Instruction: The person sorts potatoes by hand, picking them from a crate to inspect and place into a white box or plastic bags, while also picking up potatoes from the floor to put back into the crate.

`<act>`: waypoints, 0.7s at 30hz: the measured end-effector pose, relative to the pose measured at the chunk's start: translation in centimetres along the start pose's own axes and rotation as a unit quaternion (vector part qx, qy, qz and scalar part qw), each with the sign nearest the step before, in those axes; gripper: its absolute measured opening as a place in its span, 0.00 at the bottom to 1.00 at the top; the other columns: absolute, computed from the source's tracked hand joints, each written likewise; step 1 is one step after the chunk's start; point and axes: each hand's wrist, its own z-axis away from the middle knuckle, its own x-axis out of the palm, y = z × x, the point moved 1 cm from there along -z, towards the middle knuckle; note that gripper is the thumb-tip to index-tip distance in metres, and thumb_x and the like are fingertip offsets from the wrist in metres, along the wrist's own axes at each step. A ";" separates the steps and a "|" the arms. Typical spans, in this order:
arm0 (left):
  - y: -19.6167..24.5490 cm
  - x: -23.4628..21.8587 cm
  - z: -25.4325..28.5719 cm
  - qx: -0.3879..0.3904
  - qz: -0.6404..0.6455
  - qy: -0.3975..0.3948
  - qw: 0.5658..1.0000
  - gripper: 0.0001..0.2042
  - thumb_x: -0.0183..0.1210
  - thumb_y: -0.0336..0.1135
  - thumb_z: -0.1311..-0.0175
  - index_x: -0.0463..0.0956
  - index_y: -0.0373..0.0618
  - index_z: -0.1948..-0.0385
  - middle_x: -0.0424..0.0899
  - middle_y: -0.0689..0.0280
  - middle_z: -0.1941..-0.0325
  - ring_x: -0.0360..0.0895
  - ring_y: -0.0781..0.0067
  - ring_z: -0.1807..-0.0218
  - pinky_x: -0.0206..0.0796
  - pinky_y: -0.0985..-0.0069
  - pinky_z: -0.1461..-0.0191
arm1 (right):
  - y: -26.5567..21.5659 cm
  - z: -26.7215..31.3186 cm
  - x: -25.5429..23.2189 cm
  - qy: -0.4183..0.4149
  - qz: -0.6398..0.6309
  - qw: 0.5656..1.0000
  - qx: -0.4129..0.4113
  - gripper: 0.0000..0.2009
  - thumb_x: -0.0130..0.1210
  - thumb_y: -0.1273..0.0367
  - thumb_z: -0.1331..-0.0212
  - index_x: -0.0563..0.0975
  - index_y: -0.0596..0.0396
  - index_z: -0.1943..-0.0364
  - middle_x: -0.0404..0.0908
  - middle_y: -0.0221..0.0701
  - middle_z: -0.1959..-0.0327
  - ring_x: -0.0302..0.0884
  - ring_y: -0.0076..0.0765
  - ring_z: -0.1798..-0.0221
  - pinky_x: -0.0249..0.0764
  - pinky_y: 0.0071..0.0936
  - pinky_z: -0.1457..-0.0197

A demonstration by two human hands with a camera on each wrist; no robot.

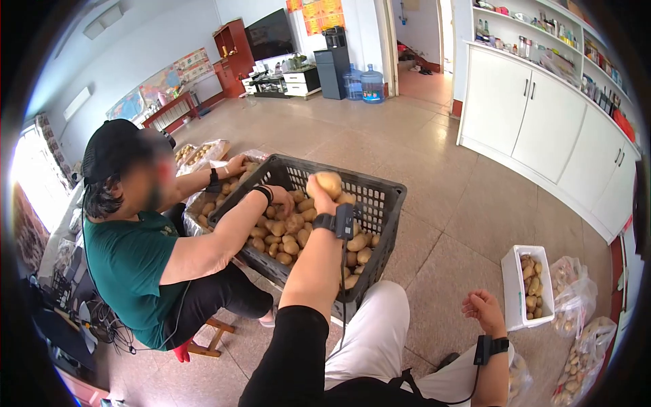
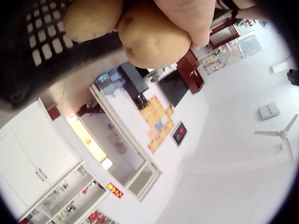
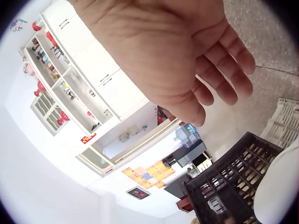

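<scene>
A black plastic crate (image 1: 400, 197) holds many potatoes (image 1: 274, 237). Above its far side my left hand (image 1: 321, 197) grips a large potato (image 1: 328, 183), with a second potato (image 1: 346, 199) right beside it. In the left wrist view the hand (image 2: 191, 18) lies against the large potato (image 2: 152, 37), and another potato (image 2: 93, 19) is next to it. My right hand (image 1: 485, 313) hangs in the air over the floor, fingers loosely bent and nothing in them; the right wrist view shows its bare palm (image 3: 163, 51).
A person in a green shirt (image 1: 139, 261) sits at the left, one hand in the crate, the other at a bag of potatoes (image 1: 203, 211) behind it. A white box (image 1: 508, 288) of potatoes and plastic bags (image 1: 575, 285) stand at the right. White cabinets (image 1: 542, 129) line the wall.
</scene>
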 end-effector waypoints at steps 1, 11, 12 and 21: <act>0.1 -1.9 -2.2 0.004 0.004 0.029 1.000 0.35 0.54 0.68 0.55 0.66 0.47 0.53 0.71 0.61 0.57 0.71 0.63 0.61 0.69 0.61 0.62 | 0.0 -0.3 0.0 -0.005 0.003 1.000 0.000 0.07 0.48 0.68 0.41 0.71 0.55 0.62 0.78 0.33 0.71 0.78 0.30 0.72 0.74 0.23 0.71; 1.3 -8.2 -6.2 0.069 0.051 0.150 0.985 0.31 0.48 0.65 0.47 0.70 0.45 0.56 0.76 0.62 0.58 0.74 0.64 0.60 0.69 0.65 0.58 | 0.7 -0.2 0.2 0.017 0.014 0.999 0.024 0.07 0.49 0.68 0.42 0.71 0.56 0.64 0.78 0.34 0.71 0.77 0.29 0.72 0.74 0.23 0.71; 1.1 -8.3 -6.7 0.067 0.048 0.143 0.986 0.30 0.49 0.64 0.47 0.69 0.45 0.55 0.76 0.62 0.58 0.74 0.63 0.60 0.69 0.65 0.58 | 0.7 -0.1 0.0 0.026 0.015 0.999 0.029 0.07 0.49 0.68 0.42 0.71 0.56 0.65 0.78 0.34 0.71 0.77 0.30 0.73 0.74 0.23 0.71; -0.4 -10.8 -10.7 0.034 0.095 0.083 0.991 0.30 0.58 0.53 0.48 0.64 0.38 0.51 0.73 0.59 0.56 0.75 0.59 0.60 0.71 0.60 0.61 | 1.2 1.0 -1.0 0.045 0.008 0.999 0.027 0.07 0.50 0.68 0.42 0.71 0.56 0.64 0.78 0.35 0.71 0.78 0.31 0.74 0.75 0.23 0.72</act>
